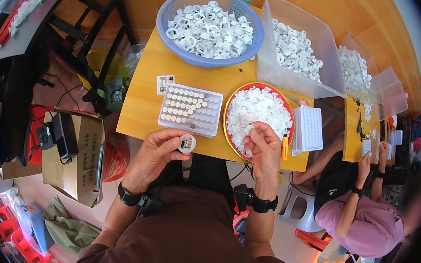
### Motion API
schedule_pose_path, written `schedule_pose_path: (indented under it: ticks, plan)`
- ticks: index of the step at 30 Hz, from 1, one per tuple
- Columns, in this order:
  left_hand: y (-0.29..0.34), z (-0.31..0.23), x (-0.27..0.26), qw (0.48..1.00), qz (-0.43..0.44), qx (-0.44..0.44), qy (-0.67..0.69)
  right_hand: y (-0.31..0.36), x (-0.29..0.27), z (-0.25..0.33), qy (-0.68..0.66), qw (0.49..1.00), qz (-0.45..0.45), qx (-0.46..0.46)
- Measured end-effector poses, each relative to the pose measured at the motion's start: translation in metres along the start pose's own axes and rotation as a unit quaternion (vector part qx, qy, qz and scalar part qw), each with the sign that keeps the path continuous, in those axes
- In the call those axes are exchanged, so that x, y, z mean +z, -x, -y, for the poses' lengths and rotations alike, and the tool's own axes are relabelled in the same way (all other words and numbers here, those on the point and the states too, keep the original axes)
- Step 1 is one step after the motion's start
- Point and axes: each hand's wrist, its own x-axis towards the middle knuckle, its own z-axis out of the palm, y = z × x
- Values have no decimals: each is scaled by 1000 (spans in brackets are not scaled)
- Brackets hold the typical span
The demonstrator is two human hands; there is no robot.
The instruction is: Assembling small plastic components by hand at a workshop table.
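Note:
Between the thumb and fingers of my left hand [155,151] is a small round white plastic casing [187,143] with metal pieces inside. My right hand [265,147] is closed in a pinch on a small white piece [249,129], over the near edge of a round tray [231,93] with a red and gold rim. Small white plastic pieces [260,108] heap up in that tray. Just beyond my left hand lies a white compartment tray [213,129], partly filled with rows of button cells [182,105]. A single darker cell sits near its front edge.
A blue basket [164,27] and a clear bin [299,84] hold many white round parts. Right of the round tray are stacked white trays [310,128] and a yellow-handled tool [285,148]. A co-worker in pink [366,222] sits at the right; a cardboard box [79,168] stands left.

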Motion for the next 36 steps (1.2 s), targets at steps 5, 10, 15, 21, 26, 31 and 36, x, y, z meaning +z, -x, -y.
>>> schedule_pose_path:
  ticks: [5,10,15,21,26,31,36]
  plan:
    - [3,1,0,1000,4,-3,8,6,17,1,24,998,55,-3]
    - [2,2,5,1000,6,-29,-11,25,49,7,104,988,109,-34]
    - [4,-1,7,999,24,-22,18,43,79,3,225,955,147,-125]
    - [8,-2,5,1000,19,-15,12,44,88,0,317,913,167,-194]
    - [8,-2,4,1000,19,-12,8,44,90,0,347,895,165,-227]
    - [8,-1,3,1000,14,-11,4,44,89,-1,369,885,167,-230]
    - [7,-1,6,1000,2,-17,-5,43,86,-5,299,921,157,-195]
